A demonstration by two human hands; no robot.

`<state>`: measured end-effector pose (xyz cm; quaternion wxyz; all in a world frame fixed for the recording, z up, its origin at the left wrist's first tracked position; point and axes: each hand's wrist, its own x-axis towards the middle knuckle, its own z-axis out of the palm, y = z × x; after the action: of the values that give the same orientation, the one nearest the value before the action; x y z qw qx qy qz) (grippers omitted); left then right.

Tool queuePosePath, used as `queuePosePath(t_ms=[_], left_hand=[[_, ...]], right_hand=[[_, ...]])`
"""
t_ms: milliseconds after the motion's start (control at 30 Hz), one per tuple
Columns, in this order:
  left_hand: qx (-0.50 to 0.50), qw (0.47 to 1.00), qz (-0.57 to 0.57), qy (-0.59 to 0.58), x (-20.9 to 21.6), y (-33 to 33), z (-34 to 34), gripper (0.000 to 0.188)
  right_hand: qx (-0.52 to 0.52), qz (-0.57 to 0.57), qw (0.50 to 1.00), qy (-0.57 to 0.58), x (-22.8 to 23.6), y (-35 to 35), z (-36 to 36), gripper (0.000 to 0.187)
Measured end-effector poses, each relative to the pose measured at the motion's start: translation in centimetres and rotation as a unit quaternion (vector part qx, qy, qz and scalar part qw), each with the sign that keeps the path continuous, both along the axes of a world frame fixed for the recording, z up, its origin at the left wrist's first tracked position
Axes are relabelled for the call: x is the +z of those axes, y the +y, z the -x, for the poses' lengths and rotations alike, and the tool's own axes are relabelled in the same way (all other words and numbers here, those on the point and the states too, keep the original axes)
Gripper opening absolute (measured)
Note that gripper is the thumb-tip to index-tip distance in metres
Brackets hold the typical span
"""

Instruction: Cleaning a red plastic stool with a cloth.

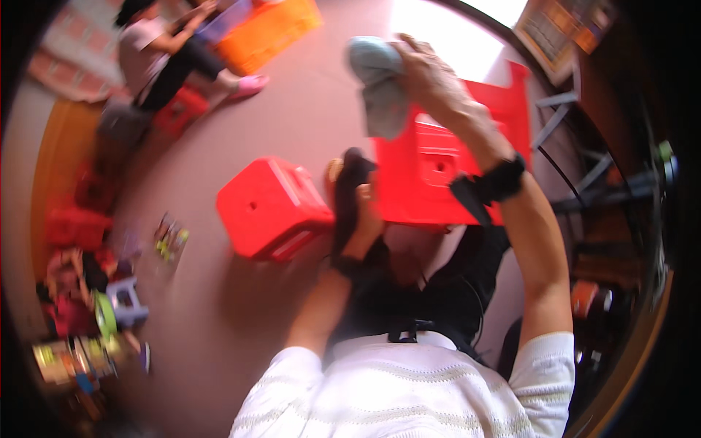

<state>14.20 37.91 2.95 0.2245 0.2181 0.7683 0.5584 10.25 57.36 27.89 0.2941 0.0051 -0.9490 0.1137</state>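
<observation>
My right hand (434,84) is raised over a red plastic chair (438,208), its fingers closed on a pale blue-grey sock (380,80). The sock hangs to the left of the hand, soft and bent over itself. Lower down, between that chair and a red plastic stool (255,197), my left hand (367,215) is wrapped round a dark, sock-like cloth (349,182). Motion blur hides its exact shape. A small tan patch shows at its upper left end. Black bands circle both my wrists.
At the upper left a person (146,62) sits on a low red stool (181,109) beside an orange crate (270,36). Small blurred items (170,237) lie on the floor. Another person (69,292) is at the lower left, near a grey-white stool (128,301). Dark furniture lines the right side.
</observation>
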Motion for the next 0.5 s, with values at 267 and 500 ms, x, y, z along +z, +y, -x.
queuePosePath(t_ms=[267, 500], left_hand=[[0.135, 0.949, -0.272, -0.082, 6.0, 3.1, -2.8, 0.054], [0.134, 0.948, -0.273, -0.091, 7.3, 2.8, -2.9, 0.055]], right_hand=[[0.044, -0.014, 0.989, -0.139, 3.0, 0.7, -3.7, 0.053], [0.011, -0.004, 0.991, -0.137, 2.6, 3.5, -8.9, 0.055]])
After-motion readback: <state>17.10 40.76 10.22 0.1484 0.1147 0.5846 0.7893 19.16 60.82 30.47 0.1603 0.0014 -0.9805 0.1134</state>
